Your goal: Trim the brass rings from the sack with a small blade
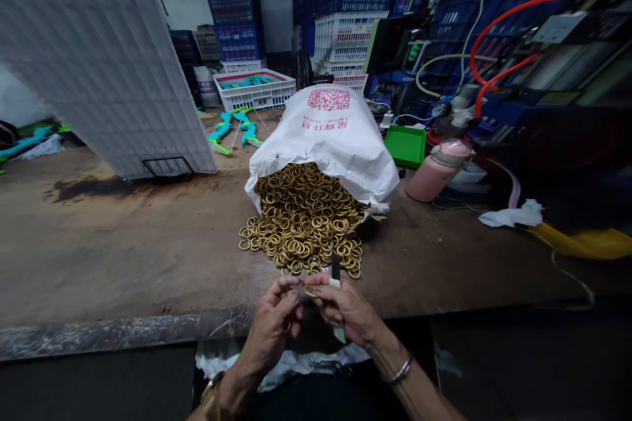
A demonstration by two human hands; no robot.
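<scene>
A white sack [330, 135] with red print lies on its side on the worn workbench [123, 243], and several gold metal rings [303, 223] spill out of its mouth toward me. Both hands meet just in front of the pile at the bench's near edge. My left hand [271, 329] is closed, its fingertips pinching a gold ring [311, 289] between the two hands. My right hand [345, 309] is closed round a thin dark tool [336, 268] with a white band, which points up beside the ring. A bracelet sits on my right wrist.
A pink bottle [437, 171] and a green tray [405, 145] lie right of the sack, with red hoses [494, 26] and machinery behind. A large white ribbed panel [99, 59] leans at left. Blue and white crates [345, 6] are stacked behind. A white bag [291, 362] hangs below the bench edge.
</scene>
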